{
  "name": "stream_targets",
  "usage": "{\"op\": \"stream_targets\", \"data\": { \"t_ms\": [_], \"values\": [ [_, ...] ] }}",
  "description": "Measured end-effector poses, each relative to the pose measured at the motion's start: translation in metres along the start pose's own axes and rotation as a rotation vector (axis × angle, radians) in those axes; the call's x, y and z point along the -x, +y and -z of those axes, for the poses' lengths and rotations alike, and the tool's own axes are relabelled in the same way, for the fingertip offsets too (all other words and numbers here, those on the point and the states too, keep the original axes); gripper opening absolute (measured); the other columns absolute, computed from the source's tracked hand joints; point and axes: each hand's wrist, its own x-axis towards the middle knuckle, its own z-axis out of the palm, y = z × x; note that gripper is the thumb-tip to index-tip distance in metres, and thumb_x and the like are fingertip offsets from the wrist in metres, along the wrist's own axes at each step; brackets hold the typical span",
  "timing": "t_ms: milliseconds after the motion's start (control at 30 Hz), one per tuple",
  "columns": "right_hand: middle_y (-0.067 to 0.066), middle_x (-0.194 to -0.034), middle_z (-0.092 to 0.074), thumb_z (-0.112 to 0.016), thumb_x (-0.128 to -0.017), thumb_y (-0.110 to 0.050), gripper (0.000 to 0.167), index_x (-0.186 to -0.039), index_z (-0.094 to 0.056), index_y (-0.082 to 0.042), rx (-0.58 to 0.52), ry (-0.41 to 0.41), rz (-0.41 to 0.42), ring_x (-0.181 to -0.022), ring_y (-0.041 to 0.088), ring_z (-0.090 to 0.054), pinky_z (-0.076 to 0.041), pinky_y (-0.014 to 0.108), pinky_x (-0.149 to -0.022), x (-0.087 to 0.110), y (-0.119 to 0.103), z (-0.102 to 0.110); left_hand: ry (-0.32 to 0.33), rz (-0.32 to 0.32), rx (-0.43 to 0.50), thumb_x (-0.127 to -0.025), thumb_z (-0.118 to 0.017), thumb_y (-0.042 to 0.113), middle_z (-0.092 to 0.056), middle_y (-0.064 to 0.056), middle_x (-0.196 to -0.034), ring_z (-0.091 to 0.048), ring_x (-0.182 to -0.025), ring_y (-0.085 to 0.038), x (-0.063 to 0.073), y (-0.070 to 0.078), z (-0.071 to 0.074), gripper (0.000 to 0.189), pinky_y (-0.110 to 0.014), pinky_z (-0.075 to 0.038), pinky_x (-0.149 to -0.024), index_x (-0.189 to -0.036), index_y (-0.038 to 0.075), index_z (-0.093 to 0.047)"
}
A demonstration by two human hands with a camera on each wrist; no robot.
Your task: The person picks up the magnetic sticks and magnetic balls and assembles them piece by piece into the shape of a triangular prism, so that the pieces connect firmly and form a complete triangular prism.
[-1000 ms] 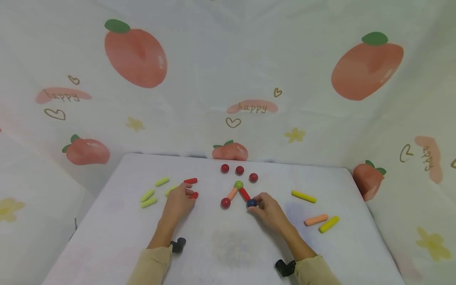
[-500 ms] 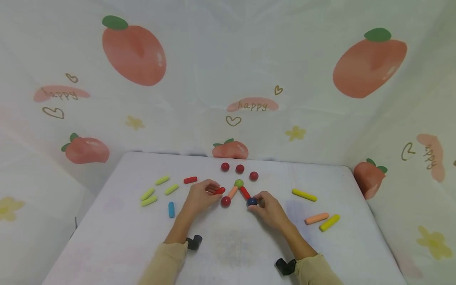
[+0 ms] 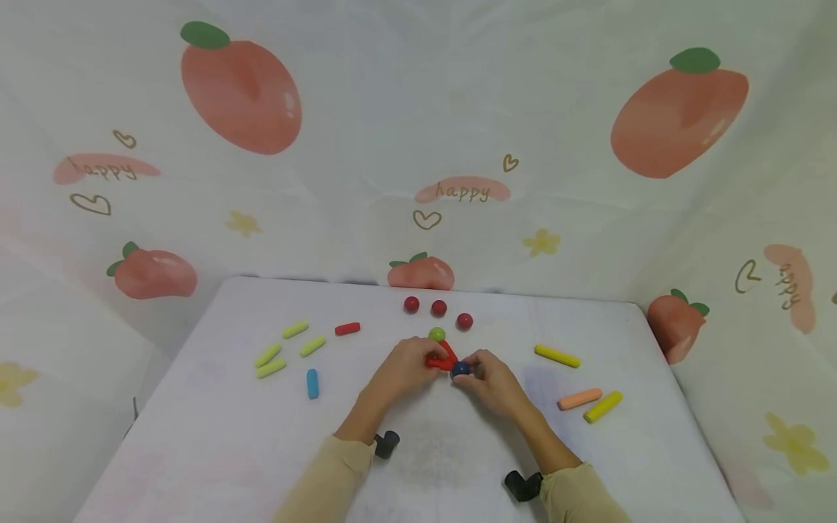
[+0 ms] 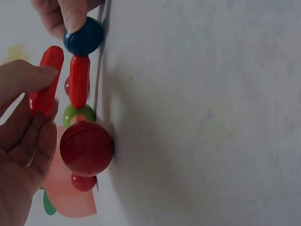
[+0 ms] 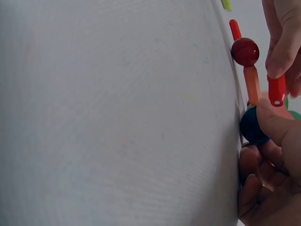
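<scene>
My left hand (image 3: 407,369) pinches a short red stick (image 4: 52,59) between thumb and fingers, held close to the blue ball. A small pale spot shows on that stick's end in the right wrist view. My right hand (image 3: 498,386) grips the blue ball (image 4: 88,37) with thumb and fingertips. From this ball a second red stick (image 4: 79,81) runs to a green ball (image 3: 437,333). A peach stick (image 5: 252,84) joins the green ball to a dark red ball (image 4: 87,148) on the table. In the head view my left hand hides that red ball and the peach stick.
Three red balls (image 3: 439,308) lie behind the joined pieces. To the left are several lime sticks (image 3: 271,368), a red stick (image 3: 348,329) and a blue stick (image 3: 312,383). Yellow sticks (image 3: 557,356) and a peach stick (image 3: 580,399) lie right. A printed cloth (image 3: 366,203) hangs behind the table.
My left hand has picked up a red stick at the left and carried it right to beside the blue ball. The blue stick came into view. My right hand stays on the ball.
</scene>
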Motion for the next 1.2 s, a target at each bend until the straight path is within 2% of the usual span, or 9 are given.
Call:
{"op": "stream_targets", "data": {
  "t_ms": [133, 300, 467, 600, 700, 800, 967, 1200],
  "values": [
    [-0.004, -0.09, -0.06, -0.081, -0.087, -0.029, 0.029, -0.11, -0.065, -0.02, 0.008, 0.0, -0.009, -0.076, 0.013, -0.052, -0.042, 0.022, -0.062, -0.001, 0.0, -0.001, 0.0, 0.002, -0.059, -0.087, -0.08, 0.012, -0.069, 0.004, -0.098, -0.057, -0.09, -0.012, 0.0, 0.003, -0.006, 0.022, -0.027, -0.057, -0.085, -0.107, 0.02, -0.074],
    [-0.004, -0.09, -0.059, -0.081, -0.087, -0.029, 0.03, -0.11, -0.065, -0.019, 0.009, 0.003, 0.005, -0.075, 0.013, -0.052, -0.042, 0.022, -0.061, -0.001, 0.001, -0.001, 0.036, -0.045, -0.102, -0.085, -0.081, 0.01, -0.07, 0.003, -0.095, -0.055, -0.087, -0.011, 0.001, 0.005, -0.008, 0.022, -0.024, -0.056, -0.082, -0.105, 0.018, -0.076],
    [-0.003, -0.089, -0.059, -0.08, -0.088, -0.029, 0.03, -0.111, -0.064, -0.018, 0.004, 0.003, 0.006, -0.074, 0.012, -0.051, -0.041, 0.022, -0.061, -0.001, 0.001, -0.002, 0.084, -0.065, -0.115, -0.084, -0.084, 0.016, -0.07, 0.004, -0.099, -0.054, -0.096, -0.012, 0.007, -0.002, -0.004, 0.029, -0.026, -0.056, -0.083, -0.111, 0.02, -0.076],
    [-0.003, -0.088, -0.058, -0.08, -0.088, -0.031, 0.032, -0.112, -0.064, -0.019, 0.01, 0.003, -0.008, -0.076, 0.013, -0.051, -0.041, 0.023, -0.062, -0.001, 0.0, -0.002, 0.118, 0.037, -0.082, -0.082, -0.085, 0.017, -0.066, 0.004, -0.106, -0.055, -0.102, -0.013, 0.015, -0.014, 0.002, 0.041, -0.029, -0.058, -0.088, -0.121, 0.021, -0.071],
    [-0.004, -0.09, -0.058, -0.081, -0.087, -0.033, 0.034, -0.113, -0.063, -0.02, 0.036, 0.003, -0.014, -0.078, 0.013, -0.051, -0.042, 0.024, -0.062, 0.0, -0.001, -0.001, 0.102, 0.134, -0.037, -0.082, -0.085, 0.017, -0.064, 0.004, -0.108, -0.057, -0.101, -0.014, 0.019, -0.022, 0.005, 0.044, -0.032, -0.059, -0.089, -0.123, 0.021, -0.069],
    [-0.005, -0.093, -0.058, -0.082, -0.086, -0.035, 0.036, -0.113, -0.062, -0.021, 0.061, 0.001, -0.014, -0.079, 0.013, -0.051, -0.043, 0.025, -0.064, 0.0, -0.002, 0.0, 0.079, 0.188, 0.012, -0.083, -0.084, 0.017, -0.065, 0.003, -0.104, -0.058, -0.098, -0.016, 0.02, -0.027, 0.006, 0.041, -0.034, -0.06, -0.087, -0.12, 0.019, -0.068],
    [-0.004, -0.095, -0.058, -0.082, -0.086, -0.035, 0.037, -0.113, -0.061, -0.02, 0.075, 0.001, -0.014, -0.081, 0.013, -0.051, -0.044, 0.026, -0.067, -0.001, -0.004, 0.001, 0.078, 0.225, 0.056, -0.083, -0.085, 0.02, -0.067, 0.004, -0.098, -0.058, -0.094, -0.016, 0.022, -0.032, 0.005, 0.034, -0.033, -0.059, -0.083, -0.114, 0.019, -0.072],
    [-0.003, -0.094, -0.057, -0.083, -0.086, -0.033, 0.037, -0.113, -0.061, -0.019, 0.081, 0.006, -0.015, -0.08, 0.013, -0.051, -0.043, 0.025, -0.067, -0.001, -0.007, -0.003, 0.07, 0.251, 0.111, -0.083, -0.085, 0.021, -0.07, 0.004, -0.097, -0.06, -0.091, -0.016, 0.025, -0.035, 0.006, 0.034, -0.033, -0.058, -0.082, -0.115, 0.02, -0.073]
  ]
}}
